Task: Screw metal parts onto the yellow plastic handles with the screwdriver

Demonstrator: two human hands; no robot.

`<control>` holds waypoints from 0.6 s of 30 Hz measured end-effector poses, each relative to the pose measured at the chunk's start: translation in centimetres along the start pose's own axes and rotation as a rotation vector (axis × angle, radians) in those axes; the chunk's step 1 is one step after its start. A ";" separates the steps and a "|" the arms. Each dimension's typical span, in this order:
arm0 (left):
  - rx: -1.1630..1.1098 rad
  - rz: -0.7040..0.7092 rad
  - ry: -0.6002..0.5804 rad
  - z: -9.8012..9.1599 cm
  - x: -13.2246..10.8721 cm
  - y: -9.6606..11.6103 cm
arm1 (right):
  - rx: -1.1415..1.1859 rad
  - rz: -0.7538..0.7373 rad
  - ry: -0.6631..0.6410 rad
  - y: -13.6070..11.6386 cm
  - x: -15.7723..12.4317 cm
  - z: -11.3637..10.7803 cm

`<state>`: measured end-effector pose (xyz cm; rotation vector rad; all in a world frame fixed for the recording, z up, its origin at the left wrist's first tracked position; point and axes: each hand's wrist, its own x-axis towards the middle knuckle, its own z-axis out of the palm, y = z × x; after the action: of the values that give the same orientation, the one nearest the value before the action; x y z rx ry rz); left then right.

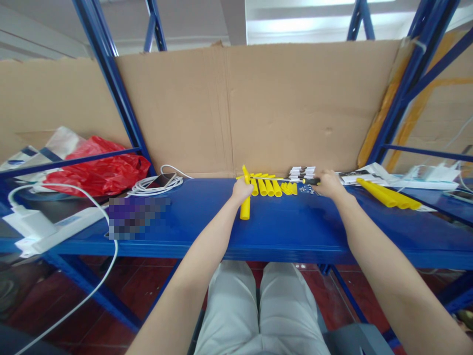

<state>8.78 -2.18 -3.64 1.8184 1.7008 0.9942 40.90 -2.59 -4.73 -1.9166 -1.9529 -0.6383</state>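
My left hand [242,191] is closed around a long yellow plastic tube [245,207] that lies on the blue shelf [281,231]. My right hand [328,184] is closed on a screwdriver [308,181] with a black and yellow handle, whose shaft points left over a row of several yellow tubes [271,186]. Small screws [306,190] lie just left of the right hand. A stack of small white and black parts [302,172] sits behind the screwdriver.
Yellow tubes [388,195] and papers [364,176] lie to the right. A phone with a coiled white cable [158,183], a red plastic bag [98,167] and a white power strip [55,229] are on the left. A cardboard sheet [258,103] backs the shelf between blue uprights.
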 end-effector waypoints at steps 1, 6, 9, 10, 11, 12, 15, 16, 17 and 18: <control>0.002 0.000 0.002 0.0 0.0 0.0 | -0.013 0.000 -0.002 0.0 0.0 0.0; 0.014 0.005 0.005 0.0 0.0 0.0 | -0.031 0.155 -0.033 -1.0 -0.7 -1.0; 0.014 0.009 0.013 0.0 0.1 -0.1 | -0.002 0.225 -0.071 -1.6 -0.9 -1.7; 0.013 0.011 0.017 0.0 0.1 -0.2 | 0.008 0.219 -0.077 -1.6 -0.9 -1.8; 0.011 0.010 0.023 0.0 0.1 -0.2 | 0.018 0.203 -0.077 -1.6 -0.8 -1.9; 0.009 0.009 0.028 -0.1 0.2 -0.3 | 0.026 0.180 -0.072 -1.5 -0.8 -1.9; 0.007 0.002 0.029 -0.1 0.3 -0.4 | 0.048 0.110 -0.033 -1.2 -0.5 -1.5; 0.007 0.001 0.025 -0.1 0.3 -0.4 | 0.056 0.093 -0.016 -1.2 -0.5 -1.4; 0.007 0.001 0.019 -0.1 0.4 -0.4 | 0.064 0.083 0.003 -1.1 -0.5 -1.4; 0.006 0.003 0.013 -0.1 0.4 -0.4 | 0.068 0.081 0.023 -1.1 -0.5 -1.3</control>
<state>8.44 -1.72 -3.84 1.8225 1.7116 1.0052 39.77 -3.74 -4.00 -1.9274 -1.8486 -0.5626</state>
